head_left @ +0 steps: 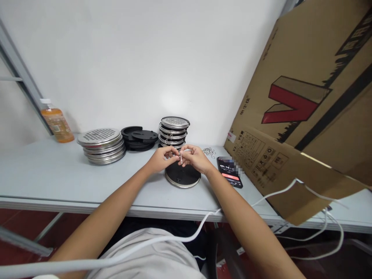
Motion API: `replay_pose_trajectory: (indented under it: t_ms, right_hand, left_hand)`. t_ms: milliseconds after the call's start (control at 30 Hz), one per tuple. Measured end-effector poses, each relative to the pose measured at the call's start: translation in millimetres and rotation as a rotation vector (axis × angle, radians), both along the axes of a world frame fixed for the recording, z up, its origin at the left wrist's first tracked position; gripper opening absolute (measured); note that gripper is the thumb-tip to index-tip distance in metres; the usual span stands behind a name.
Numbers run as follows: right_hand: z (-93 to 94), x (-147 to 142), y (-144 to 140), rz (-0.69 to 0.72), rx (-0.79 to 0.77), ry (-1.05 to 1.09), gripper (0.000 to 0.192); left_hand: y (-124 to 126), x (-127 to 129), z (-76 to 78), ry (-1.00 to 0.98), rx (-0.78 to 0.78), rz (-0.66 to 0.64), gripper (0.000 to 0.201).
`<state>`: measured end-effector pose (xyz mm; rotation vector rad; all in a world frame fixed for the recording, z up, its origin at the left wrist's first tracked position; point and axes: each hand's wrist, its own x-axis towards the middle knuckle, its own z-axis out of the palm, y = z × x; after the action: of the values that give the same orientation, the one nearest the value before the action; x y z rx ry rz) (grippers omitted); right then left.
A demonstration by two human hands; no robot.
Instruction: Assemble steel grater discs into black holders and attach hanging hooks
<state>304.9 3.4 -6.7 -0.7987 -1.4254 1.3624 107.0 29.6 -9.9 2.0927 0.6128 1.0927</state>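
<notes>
Both grips pinching small metal clip [180, 157], round black disc [183, 175]

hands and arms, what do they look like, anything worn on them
Both arms are bare from the elbows down to the fingers: no sleeves, gloves, watch or bands show on the left hand or the right hand. No rings can be made out at this size. A light grey top covers the torso below the arms.

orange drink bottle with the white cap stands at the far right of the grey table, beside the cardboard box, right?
Not quite. The head view shows the orange drink bottle at the far left of the grey table, away from the cardboard box.
</notes>
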Motion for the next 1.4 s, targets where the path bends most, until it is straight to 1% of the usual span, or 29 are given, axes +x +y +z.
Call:
replay_pose_trajectory:
  t_ms: [167, 333, 400, 533, 667, 800, 867, 967, 1100, 1233, 1300, 1400]
  right_hand:
    - [0.6, -2.0, -0.8, -0.03, 0.061, 0.003, 0.041]
    - [2.2, -4.7, -4.1, -0.033, 0.096, -0.075, 0.041]
    - [2.3, -5.2, -5.1, -0.016, 0.097, -0.097, 0.042]
    - [1.8, -5.2, -5.6, 0.03, 0.087, -0.107, 0.043]
    - [1.7, -5.5, -5.3, 0.023, 0.1, -0.11, 0.043]
    - [3.1, -6.8, -6.4, 0.066, 0.095, -0.146, 0.043]
    - [4.0, -6.8, -7.1, 0.078, 0.08, -0.158, 0.043]
    - [4.6, -5.1, -7.5, 0.053, 0.048, -0.193, 0.044]
    - [4.4, -2.1, -7.0, 0.04, 0.066, -0.204, 0.043]
    - [4.8, -0.2, -5.9, 0.057, 0.102, -0.195, 0.04]
    - [5.4, 0.9, -5.0, 0.024, 0.157, -0.197, 0.038]
    - [5.8, 1.9, -3.6, -0.091, 0.259, -0.173, 0.034]
  left_hand:
    - [-0.3, 1.0, -1.3, -0.068, -0.148, -0.156, 0.025]
    - [2.6, 3.8, -6.6, -0.057, -0.264, -0.207, 0.031]
    - [3.9, 4.0, -8.0, -0.055, -0.288, -0.219, 0.031]
    - [4.2, 3.6, -9.0, -0.053, -0.267, -0.245, 0.029]
    - [3.0, 3.7, -9.0, -0.037, -0.246, -0.214, 0.031]
    - [1.2, 3.8, -5.9, -0.043, -0.272, -0.232, 0.028]
    - [0.9, 3.5, -4.0, -0.061, -0.283, -0.212, 0.026]
    - [4.0, 3.0, -3.4, -0.136, -0.318, -0.149, 0.023]
    - [13.0, 2.7, -6.1, -0.259, -0.369, -0.085, 0.022]
    - [16.3, 1.8, -6.1, -0.365, -0.412, -0.07, 0.027]
    - [15.3, 1.4, -5.5, -0.376, -0.429, -0.086, 0.032]
    - [13.8, 1.4, -5.7, -0.365, -0.448, -0.118, 0.035]
